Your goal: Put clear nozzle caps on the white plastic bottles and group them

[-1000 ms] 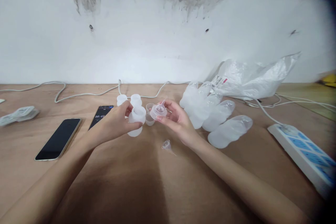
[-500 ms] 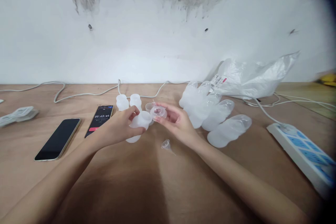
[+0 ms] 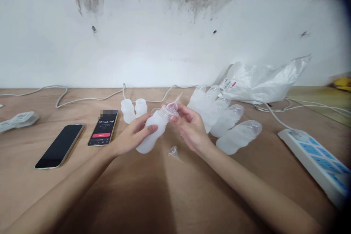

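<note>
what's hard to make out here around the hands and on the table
In the head view:
clear piece: mostly hidden behind the held bottle
right side of the clear top: covered by the right hand
lit phone: fine text too small
yellow object: blurred, cut off by the right edge

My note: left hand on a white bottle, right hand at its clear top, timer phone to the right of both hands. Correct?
The left hand is on a white bottle and the right hand at its clear top, but the head view shows the timer phone left of both, not right.
</note>
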`<action>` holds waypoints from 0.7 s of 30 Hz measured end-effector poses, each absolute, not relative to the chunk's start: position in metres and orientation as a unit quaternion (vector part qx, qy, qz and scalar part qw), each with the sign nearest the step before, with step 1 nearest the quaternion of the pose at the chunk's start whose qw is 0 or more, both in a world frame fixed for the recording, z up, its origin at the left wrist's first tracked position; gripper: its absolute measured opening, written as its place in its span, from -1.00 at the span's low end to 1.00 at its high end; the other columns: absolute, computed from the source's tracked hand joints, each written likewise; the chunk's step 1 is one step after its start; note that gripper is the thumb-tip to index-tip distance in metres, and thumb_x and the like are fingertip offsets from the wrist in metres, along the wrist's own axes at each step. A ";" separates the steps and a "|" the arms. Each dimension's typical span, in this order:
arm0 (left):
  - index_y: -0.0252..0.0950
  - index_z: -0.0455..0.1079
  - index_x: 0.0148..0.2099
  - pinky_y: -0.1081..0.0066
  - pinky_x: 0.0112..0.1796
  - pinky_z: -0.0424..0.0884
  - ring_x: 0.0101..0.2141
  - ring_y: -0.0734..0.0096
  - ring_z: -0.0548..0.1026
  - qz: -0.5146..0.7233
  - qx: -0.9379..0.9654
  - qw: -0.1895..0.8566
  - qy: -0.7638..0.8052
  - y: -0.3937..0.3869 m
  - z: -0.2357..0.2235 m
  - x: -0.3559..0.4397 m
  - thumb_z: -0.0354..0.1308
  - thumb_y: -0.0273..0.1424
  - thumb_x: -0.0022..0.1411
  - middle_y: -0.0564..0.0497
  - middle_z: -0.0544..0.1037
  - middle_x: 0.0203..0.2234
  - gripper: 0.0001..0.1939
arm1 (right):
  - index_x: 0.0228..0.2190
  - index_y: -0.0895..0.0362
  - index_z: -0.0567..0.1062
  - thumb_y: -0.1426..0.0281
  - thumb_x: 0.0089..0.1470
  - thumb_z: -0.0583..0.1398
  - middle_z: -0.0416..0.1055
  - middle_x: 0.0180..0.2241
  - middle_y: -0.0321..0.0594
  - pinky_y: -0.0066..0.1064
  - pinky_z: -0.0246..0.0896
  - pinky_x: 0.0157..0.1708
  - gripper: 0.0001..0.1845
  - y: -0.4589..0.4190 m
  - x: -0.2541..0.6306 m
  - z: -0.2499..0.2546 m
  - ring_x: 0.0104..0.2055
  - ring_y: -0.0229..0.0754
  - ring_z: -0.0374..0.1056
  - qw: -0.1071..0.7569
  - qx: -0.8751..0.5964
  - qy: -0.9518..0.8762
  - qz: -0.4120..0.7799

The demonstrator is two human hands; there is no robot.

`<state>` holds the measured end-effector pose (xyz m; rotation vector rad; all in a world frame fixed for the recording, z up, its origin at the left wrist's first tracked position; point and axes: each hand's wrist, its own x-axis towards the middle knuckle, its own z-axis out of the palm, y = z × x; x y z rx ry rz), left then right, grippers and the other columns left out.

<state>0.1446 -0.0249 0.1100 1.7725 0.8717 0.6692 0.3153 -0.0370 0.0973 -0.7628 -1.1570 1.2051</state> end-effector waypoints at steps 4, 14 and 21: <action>-0.25 0.25 -0.04 0.41 -0.38 0.36 -0.37 0.31 0.44 0.270 0.741 0.503 0.353 -0.028 0.106 0.144 -0.11 -0.17 0.20 -0.01 0.48 -0.37 -0.63 | -0.33 0.06 0.46 0.30 -0.22 0.31 0.44 -0.18 -0.22 -0.21 0.19 -0.04 -0.69 -0.037 0.314 0.095 -0.06 -0.11 0.30 0.601 -0.322 -0.502 0.532; -0.28 0.26 -0.02 0.44 -0.37 0.32 -0.31 0.30 0.42 0.278 0.786 0.429 0.347 -0.028 0.108 0.143 -0.12 -0.19 0.22 -0.02 0.47 -0.26 -0.62 | -0.32 0.05 0.44 0.22 -0.26 0.32 0.43 -0.16 -0.21 -0.25 0.18 -0.05 -0.63 -0.039 0.307 0.089 -0.02 -0.09 0.26 0.594 -0.314 -0.480 0.564; -0.21 0.26 -0.01 0.42 -0.45 0.34 -0.50 0.36 0.42 0.286 0.719 0.528 0.350 -0.031 0.106 0.145 -0.14 -0.12 0.21 0.04 0.48 -0.51 -0.59 | -0.33 0.04 0.43 0.19 -0.20 0.28 0.42 -0.16 -0.18 -0.25 0.21 -0.10 -0.66 -0.041 0.305 0.088 -0.07 -0.09 0.30 0.593 -0.295 -0.450 0.598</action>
